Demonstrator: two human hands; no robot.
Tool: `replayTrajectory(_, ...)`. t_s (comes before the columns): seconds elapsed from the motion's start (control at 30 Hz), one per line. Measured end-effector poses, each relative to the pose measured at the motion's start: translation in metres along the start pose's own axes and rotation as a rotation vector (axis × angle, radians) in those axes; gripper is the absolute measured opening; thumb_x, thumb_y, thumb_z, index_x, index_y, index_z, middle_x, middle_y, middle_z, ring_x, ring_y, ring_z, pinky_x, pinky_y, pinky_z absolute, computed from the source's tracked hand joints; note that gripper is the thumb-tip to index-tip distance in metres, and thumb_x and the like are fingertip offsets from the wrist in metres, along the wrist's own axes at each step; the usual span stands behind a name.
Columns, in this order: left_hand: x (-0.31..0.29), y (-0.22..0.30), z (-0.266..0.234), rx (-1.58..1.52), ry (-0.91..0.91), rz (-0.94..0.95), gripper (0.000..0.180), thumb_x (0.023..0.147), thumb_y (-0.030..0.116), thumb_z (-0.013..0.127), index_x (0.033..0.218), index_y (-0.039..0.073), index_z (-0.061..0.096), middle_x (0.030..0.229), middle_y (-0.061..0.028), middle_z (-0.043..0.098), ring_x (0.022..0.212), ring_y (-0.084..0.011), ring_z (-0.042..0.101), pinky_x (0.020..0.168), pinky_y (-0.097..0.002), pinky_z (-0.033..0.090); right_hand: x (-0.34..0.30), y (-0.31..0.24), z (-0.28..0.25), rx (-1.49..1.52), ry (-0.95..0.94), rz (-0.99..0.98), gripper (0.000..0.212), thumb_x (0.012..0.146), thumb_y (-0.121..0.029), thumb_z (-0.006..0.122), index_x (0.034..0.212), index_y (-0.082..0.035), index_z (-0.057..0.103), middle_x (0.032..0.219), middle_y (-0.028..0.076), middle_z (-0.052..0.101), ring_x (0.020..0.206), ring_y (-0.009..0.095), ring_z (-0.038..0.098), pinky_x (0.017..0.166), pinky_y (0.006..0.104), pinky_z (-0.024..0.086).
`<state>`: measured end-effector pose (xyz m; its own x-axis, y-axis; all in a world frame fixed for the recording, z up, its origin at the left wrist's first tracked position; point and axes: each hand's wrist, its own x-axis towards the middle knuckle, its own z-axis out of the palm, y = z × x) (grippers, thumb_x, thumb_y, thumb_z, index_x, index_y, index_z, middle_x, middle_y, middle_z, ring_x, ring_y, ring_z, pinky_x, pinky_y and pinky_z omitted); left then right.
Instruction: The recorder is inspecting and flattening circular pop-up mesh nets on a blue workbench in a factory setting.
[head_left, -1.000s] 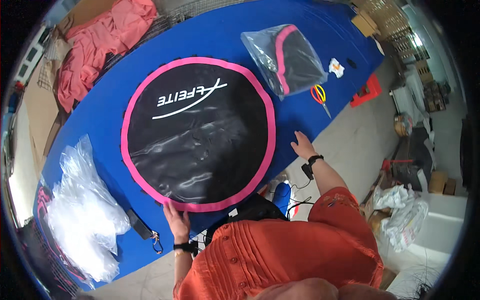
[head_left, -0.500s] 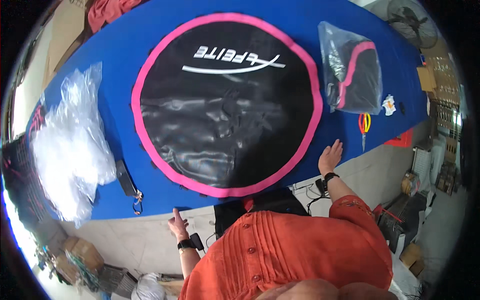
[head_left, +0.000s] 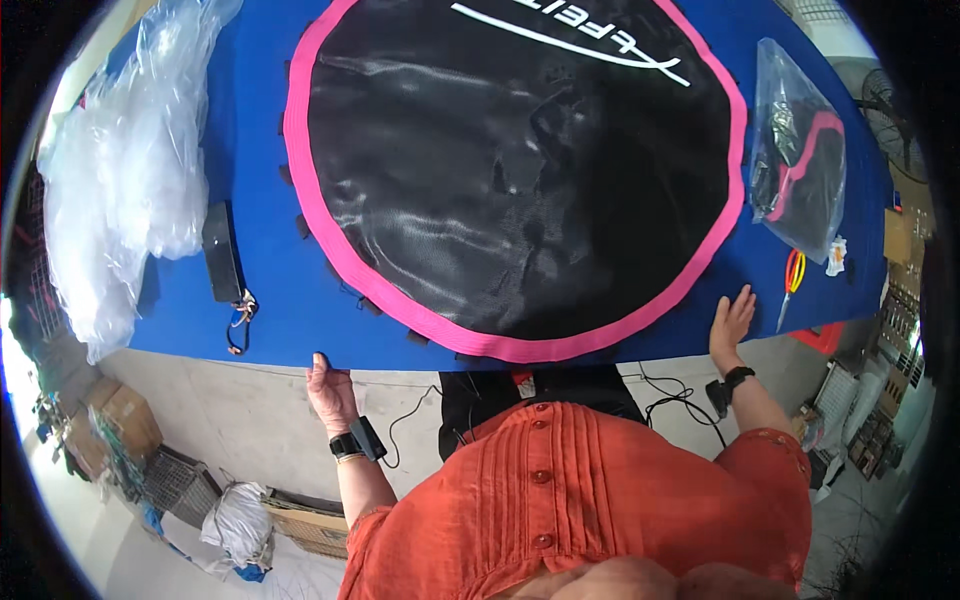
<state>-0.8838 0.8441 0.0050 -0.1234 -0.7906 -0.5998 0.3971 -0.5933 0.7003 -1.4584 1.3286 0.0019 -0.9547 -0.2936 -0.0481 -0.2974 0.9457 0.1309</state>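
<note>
A round black mat (head_left: pixel 480 190) with a pink border (head_left: pixel 700 265) and a white printed mark lies on the blue-covered table (head_left: pixel 270 310) before me. My left hand (head_left: pixel 331 393) meets the table's front edge, its thumb tip on the blue cover and its other fingers loosely bent, partly hidden. Right of the mat, my right hand (head_left: pixel 731 325) rests on the cover near the edge, fingers spread and nothing in them. Scissors (head_left: pixel 791 287) with red and yellow handles lie just beyond it. Farther right, a clear plastic bag (head_left: pixel 800 150) contains a folded black piece with pink trim.
Crumpled clear plastic bags (head_left: pixel 130 180) are heaped at the table's left, beside a black oblong object (head_left: pixel 221 250) with a small key loop (head_left: pixel 241 318). A small white scrap (head_left: pixel 837 256) lies near the bagged piece. Cardboard boxes (head_left: pixel 125 415) and a white sack (head_left: pixel 238 525) sit on the floor.
My view has shifted, so the mat appears larger and higher. The left hand has come up against the table edge with its thumb on it. The right hand still rests on the cover.
</note>
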Motion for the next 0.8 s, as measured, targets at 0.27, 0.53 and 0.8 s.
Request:
replayTrajectory(0.27, 0.004, -0.013, 0.007, -0.021, -0.094, 0.196, 0.033, 0.095, 0.015, 0.067, 0.126, 0.004, 0.059, 0.119, -0.0069, 0.067, 0.108, -0.0207, 0.065, 0.096, -0.0396, 0.05, 0.009, 0.028, 0.013, 0.049, 0.053, -0.074, 0.071, 0.104, -0.051, 0.038, 0.16, -0.013, 0.017, 0.16, 0.029, 0.021, 0.142, 0.049, 0.027, 0.117, 0.0551, 0.023)
replayTrajectory(0.53, 0.022, -0.017, 0.004, -0.046, -0.078, 0.321, 0.021, 0.095, 0.013, 0.067, 0.112, 0.004, 0.06, 0.104, -0.0043, 0.066, 0.097, -0.0181, 0.064, 0.091, -0.0387, 0.051, 0.008, 0.001, -0.003, 0.101, -0.088, 0.019, 0.08, 0.099, -0.065, 0.037, 0.161, -0.023, 0.01, 0.164, 0.024, 0.011, 0.149, 0.047, 0.015, 0.116, 0.0621, 0.017)
replayTrajectory(0.8, -0.005, 0.003, 0.011, 0.71, 0.112, 0.227, 0.053, 0.093, 0.046, 0.068, 0.075, -0.003, 0.061, 0.067, -0.0104, 0.065, 0.051, -0.0224, 0.065, 0.045, -0.035, 0.054, -0.009, -0.01, -0.035, 0.227, -0.174, -0.115, 0.09, 0.094, -0.067, 0.047, 0.162, -0.024, 0.007, 0.165, 0.025, 0.004, 0.152, 0.046, 0.004, 0.118, 0.0619, 0.005)
